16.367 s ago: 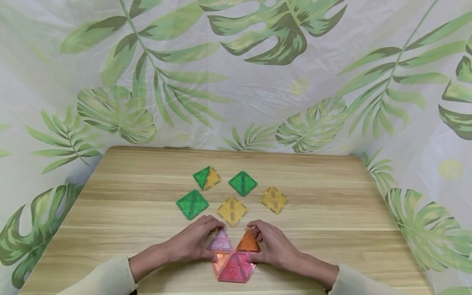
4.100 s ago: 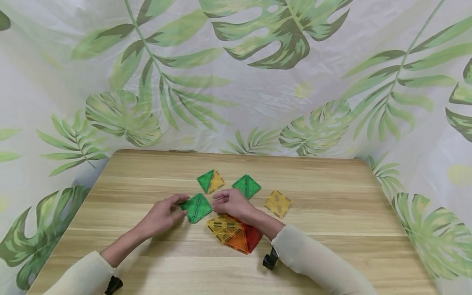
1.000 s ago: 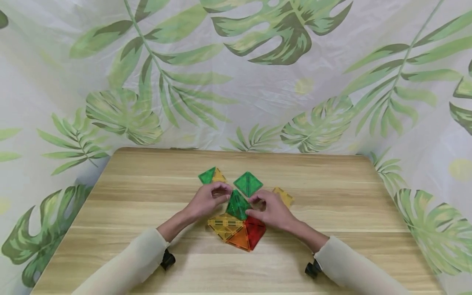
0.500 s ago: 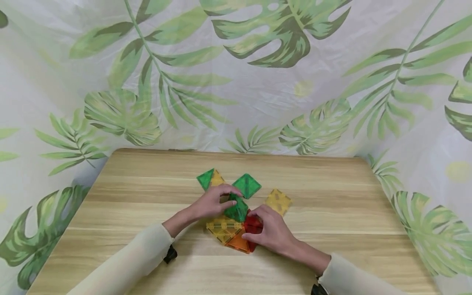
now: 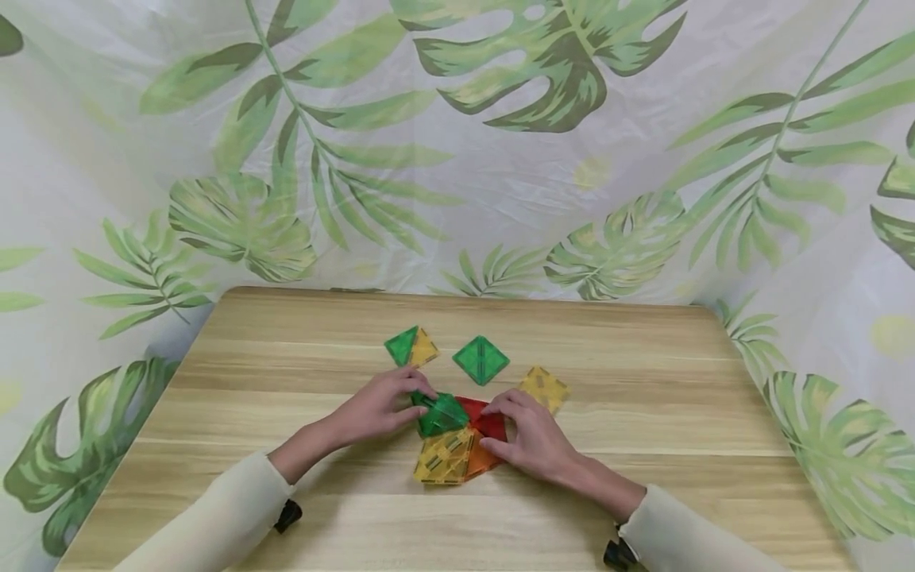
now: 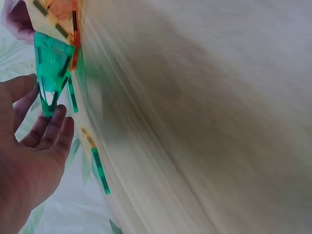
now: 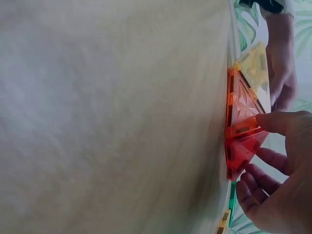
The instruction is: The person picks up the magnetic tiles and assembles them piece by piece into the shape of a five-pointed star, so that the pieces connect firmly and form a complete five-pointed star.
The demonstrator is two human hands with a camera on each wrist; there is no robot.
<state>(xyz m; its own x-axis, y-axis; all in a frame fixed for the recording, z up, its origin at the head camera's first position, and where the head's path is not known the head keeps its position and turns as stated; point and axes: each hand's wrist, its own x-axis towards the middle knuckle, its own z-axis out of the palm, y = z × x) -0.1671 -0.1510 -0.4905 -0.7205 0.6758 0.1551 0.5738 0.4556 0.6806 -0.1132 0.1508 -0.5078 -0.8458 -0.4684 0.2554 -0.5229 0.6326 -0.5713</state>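
Note:
A cluster of magnetic tiles lies near the middle of the wooden table (image 5: 286, 508): a yellow tile (image 5: 443, 459), an orange tile (image 5: 481, 463) and a red tile (image 5: 488, 423). My left hand (image 5: 420, 403) pinches a green tile (image 5: 442, 414), tilted up at the cluster's upper left edge. In the left wrist view the green tile (image 6: 51, 63) stands at my left hand's fingertips (image 6: 58, 119). My right hand (image 5: 500, 425) pinches the red tile. In the right wrist view my thumb lies on the raised red tile (image 7: 241, 144), fingers beneath, with the orange tile (image 7: 241, 102) and yellow tile (image 7: 253, 68) beyond.
Behind the cluster lie a green-and-yellow tile pair (image 5: 411, 347), a green diamond (image 5: 481, 360) and a yellow diamond (image 5: 546, 389). A leaf-printed cloth (image 5: 500, 159) hangs behind and around the table. Bare wood spreads to the left, right and front.
My left hand brought the green tile down and left against the cluster. The cluster has turned, with the yellow tile now at the front. My right hand shifted up onto the red tile.

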